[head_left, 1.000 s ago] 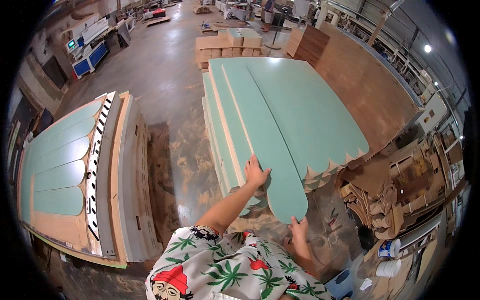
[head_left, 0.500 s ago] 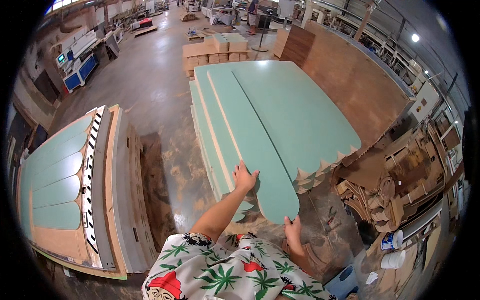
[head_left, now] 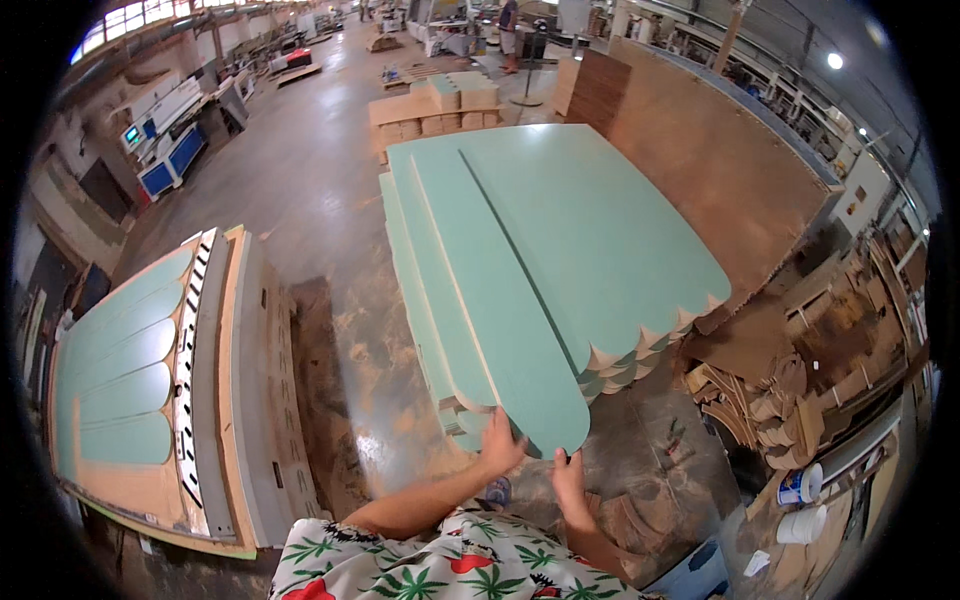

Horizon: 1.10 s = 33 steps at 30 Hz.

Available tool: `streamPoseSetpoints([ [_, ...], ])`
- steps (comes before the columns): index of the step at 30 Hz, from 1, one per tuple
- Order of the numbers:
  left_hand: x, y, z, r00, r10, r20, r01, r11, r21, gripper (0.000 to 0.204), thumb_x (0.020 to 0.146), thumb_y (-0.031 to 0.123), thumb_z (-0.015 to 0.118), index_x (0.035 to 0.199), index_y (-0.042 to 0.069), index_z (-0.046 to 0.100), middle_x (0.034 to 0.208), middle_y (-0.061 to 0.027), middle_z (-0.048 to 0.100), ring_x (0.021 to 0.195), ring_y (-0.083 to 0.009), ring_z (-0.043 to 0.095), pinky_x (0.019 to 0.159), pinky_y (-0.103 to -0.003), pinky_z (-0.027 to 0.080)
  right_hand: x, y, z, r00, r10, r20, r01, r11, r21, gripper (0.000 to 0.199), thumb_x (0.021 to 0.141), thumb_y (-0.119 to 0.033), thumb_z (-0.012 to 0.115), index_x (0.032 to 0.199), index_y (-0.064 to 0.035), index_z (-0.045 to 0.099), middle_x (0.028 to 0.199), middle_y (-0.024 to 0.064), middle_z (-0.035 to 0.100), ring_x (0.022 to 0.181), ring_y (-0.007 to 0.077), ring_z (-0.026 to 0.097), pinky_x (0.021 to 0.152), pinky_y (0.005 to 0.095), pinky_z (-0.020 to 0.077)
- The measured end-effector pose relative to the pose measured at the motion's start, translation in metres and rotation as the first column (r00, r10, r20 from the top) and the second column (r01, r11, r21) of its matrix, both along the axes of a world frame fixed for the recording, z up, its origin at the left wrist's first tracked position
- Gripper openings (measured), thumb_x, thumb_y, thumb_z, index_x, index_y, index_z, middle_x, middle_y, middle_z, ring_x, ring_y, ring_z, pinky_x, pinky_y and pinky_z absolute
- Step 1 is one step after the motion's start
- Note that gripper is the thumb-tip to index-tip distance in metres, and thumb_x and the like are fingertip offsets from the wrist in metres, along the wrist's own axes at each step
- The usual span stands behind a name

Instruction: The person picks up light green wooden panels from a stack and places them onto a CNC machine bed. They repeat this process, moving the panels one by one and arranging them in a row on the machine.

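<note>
Green stack (head_left: 640,250): broad, flat-topped, scalloped along the near side.
Long green panel (head_left: 510,330): flat on the green stack, toward its left side – rounded end reaching past the near edge; pale edge at left, dark line along the right.
Left hand (head_left: 502,445): at the near edge of the green stack, touching the left side of the panel's rounded end; loosely curled, thumb spread from the fingers – gripping or merely resting, impossible to say.
Right hand (head_left: 568,478): also at the near edge of the green stack, fingertips at the very tip of the panel; half-curled, fingers close together, grip beneath the rim hidden.
Left of the green stack: cutting bed with more round-ended green pieces (head_left: 125,390), bordered by a perforated metal strip (head_left: 187,365).
Beyond the green stack: low pile of brown pieces (head_left: 435,122).
Right of the green stack: large brown board (head_left: 710,190); nearer, a heap of offcuts (head_left: 770,410) and white buckets (head_left: 802,524).
Near side of the green stack: leaf-patterned shirt (head_left: 450,560).
</note>
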<state>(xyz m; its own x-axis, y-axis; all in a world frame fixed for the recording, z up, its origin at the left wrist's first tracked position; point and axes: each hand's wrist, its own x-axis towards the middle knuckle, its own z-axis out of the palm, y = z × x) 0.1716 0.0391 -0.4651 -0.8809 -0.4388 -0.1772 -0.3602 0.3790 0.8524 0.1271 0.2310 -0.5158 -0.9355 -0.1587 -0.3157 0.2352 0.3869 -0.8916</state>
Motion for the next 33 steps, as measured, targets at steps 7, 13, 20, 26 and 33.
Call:
streamPoseSetpoints([
  [7,0.037,0.064,-0.003,1.0,-0.004,-0.019,0.011,0.935,0.355,0.092,0.09,0.027,0.074,0.154,-0.009,0.017,0.146,-0.0289,0.047,0.137,-0.0393,0.045,0.114,-0.043,0.035,-0.006,0.018,-0.056,0.97,0.175,-0.168,-0.133,0.963,0.233,0.05,0.108,-0.024,0.049,0.15,-0.0024,0.034,0.117,0.0157,0.061,0.085,0.0223,0.067,0.069,0.0397,0.0564],
  [13,0.058,0.021,0.033,0.986,-0.165,0.032,0.068,0.565,0.823,0.071,0.097,0.034,0.067,0.152,-0.002,0.04,0.144,-0.0136,0.056,0.132,-0.0275,0.051,0.111,-0.039,0.038,-0.007,-0.001,0.015,0.961,0.018,0.277,-0.028,0.999,0.035,0.049,0.109,-0.029,0.048,0.147,-0.0028,0.031,0.113,0.0174,0.061,0.079,0.0239,0.068,0.064,0.0408,0.0564],
  [20,0.186,-0.057,0.026,0.998,-0.032,0.054,-0.035,0.432,0.901,0.064,0.102,0.034,0.062,0.155,0.005,0.042,0.135,-0.006,0.064,0.122,-0.0185,0.058,0.105,-0.033,0.043,-0.021,-0.01,-0.005,0.959,-0.194,0.209,0.197,0.98,0.004,0.055,0.107,-0.044,0.048,0.143,-0.0051,0.035,0.116,0.0181,0.059,0.068,0.0241,0.064,0.06,0.0373,0.0561],
  [26,0.363,-0.141,0.018,0.965,0.218,0.145,-0.234,0.471,0.85,0.057,0.103,0.033,0.059,0.152,0.007,0.047,0.131,-0.0035,0.067,0.114,-0.0138,0.061,0.096,-0.028,0.046,0.085,-0.105,-0.014,0.78,-0.482,0.399,0.582,0.792,-0.184,0.057,0.109,-0.045,0.039,0.151,-0.0072,0.032,0.109,0.0141,0.057,0.074,0.0241,0.058,0.06,0.0386,0.0506],
  [33,0.533,-0.209,0.028,0.59,0.802,0.092,-0.423,0.21,0.882,0.051,0.103,0.026,0.057,0.149,0.005,0.05,0.127,-0.0023,0.071,0.102,-0.0092,0.063,0.086,-0.026,0.048,0.285,-0.339,-0.023,0.624,0.544,0.562,-0.397,0.839,-0.372,0.033,0.098,-0.038,0.064,0.115,-0.0108,0.057,0.101,0.0052,0.058,0.091,0.0191,0.06,0.076,0.038,0.0475],
])
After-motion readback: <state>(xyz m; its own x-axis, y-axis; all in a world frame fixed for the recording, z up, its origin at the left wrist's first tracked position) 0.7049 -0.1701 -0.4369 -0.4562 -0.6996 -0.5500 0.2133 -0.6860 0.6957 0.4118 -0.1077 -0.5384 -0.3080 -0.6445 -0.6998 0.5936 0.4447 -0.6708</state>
